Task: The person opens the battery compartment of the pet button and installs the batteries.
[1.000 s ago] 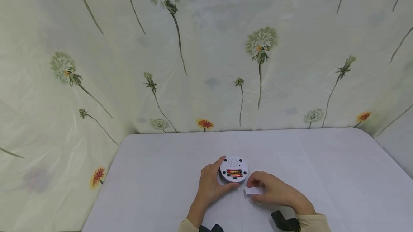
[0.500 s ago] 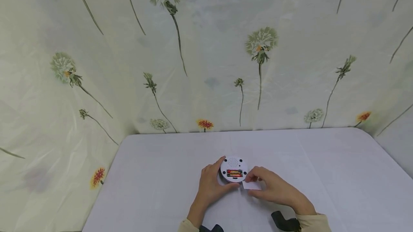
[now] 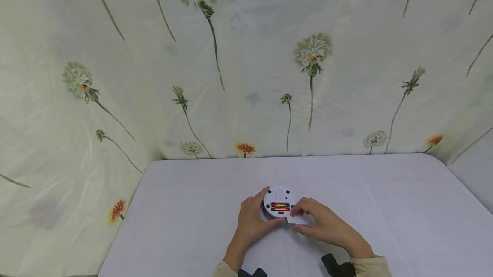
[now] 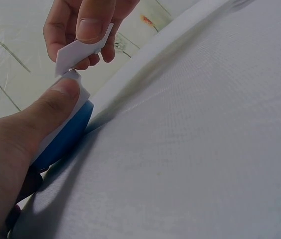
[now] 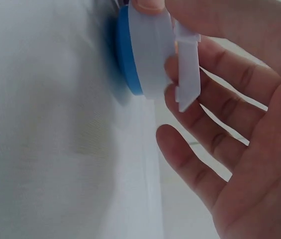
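A round white device (image 3: 278, 194) with speaker holes and dark feet lies back side up on the table. Red-and-black batteries (image 3: 280, 207) show in its uncovered compartment. My left hand (image 3: 252, 218) grips the device by its rim, thumb at the near side and fingers round the far left. Its underside is blue (image 4: 66, 140) in the left wrist view. Between thumb and fingers, my right hand (image 3: 327, 227) pinches a small white battery cover (image 3: 296, 220). The cover (image 5: 189, 74) is close over the near right edge of the device, tilted to its back.
A white cloth covers the table (image 3: 192, 191). Behind it hangs a pale backdrop (image 3: 250, 63) printed with dandelions. Black wrist straps (image 3: 339, 265) and beige sleeves show at the front edge of the head view.
My right hand has carried the battery cover left and away from me, up to the device's near right edge. The left hand and the device have stayed in place.
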Tool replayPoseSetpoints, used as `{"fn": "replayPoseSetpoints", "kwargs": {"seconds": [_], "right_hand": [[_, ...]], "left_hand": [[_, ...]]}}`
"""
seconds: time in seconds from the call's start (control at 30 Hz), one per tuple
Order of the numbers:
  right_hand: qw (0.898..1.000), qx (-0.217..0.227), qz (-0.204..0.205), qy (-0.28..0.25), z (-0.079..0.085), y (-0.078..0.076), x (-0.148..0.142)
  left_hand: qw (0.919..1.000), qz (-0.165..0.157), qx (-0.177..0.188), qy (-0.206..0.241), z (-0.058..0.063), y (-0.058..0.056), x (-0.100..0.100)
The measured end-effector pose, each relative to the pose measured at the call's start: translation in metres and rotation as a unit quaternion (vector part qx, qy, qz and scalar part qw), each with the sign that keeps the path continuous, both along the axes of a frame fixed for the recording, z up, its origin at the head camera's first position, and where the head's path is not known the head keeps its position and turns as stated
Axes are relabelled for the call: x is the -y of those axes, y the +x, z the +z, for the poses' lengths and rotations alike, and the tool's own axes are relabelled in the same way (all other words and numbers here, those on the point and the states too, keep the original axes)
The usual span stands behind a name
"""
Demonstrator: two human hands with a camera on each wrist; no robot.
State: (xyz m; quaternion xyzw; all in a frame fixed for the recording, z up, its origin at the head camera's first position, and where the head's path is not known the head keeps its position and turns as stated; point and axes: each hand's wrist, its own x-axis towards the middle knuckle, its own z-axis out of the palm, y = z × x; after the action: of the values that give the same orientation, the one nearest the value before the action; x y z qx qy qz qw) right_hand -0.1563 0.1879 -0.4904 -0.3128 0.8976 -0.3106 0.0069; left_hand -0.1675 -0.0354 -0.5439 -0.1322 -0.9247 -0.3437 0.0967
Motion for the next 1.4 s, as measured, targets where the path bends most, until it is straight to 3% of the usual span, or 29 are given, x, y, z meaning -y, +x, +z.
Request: {"fn": "replayPoseSetpoints", "kwargs": {"seconds": [0.4,0.8,1.13,1.4], "right_hand": [[0.998,-0.049,-0.023,0.028,0.0,0.0,0.004],[0.987,-0.159,-0.004,-0.031,-0.007,0.0,0.015],[0.984,-0.175,-0.017,-0.025,-0.01,0.0,0.023],[0.982,-0.184,-0.019,-0.032,-0.014,-0.003,0.026]], "left_hand": [[1.0,0.002,-0.001,-0.006,-0.001,-0.001,0.0],[0.9996,-0.002,-0.019,-0.019,-0.001,0.001,0.0],[0.9998,-0.005,-0.01,-0.016,-0.005,0.0,0.001],[0.9992,-0.003,-0.039,-0.01,-0.004,-0.001,0.001]]}}
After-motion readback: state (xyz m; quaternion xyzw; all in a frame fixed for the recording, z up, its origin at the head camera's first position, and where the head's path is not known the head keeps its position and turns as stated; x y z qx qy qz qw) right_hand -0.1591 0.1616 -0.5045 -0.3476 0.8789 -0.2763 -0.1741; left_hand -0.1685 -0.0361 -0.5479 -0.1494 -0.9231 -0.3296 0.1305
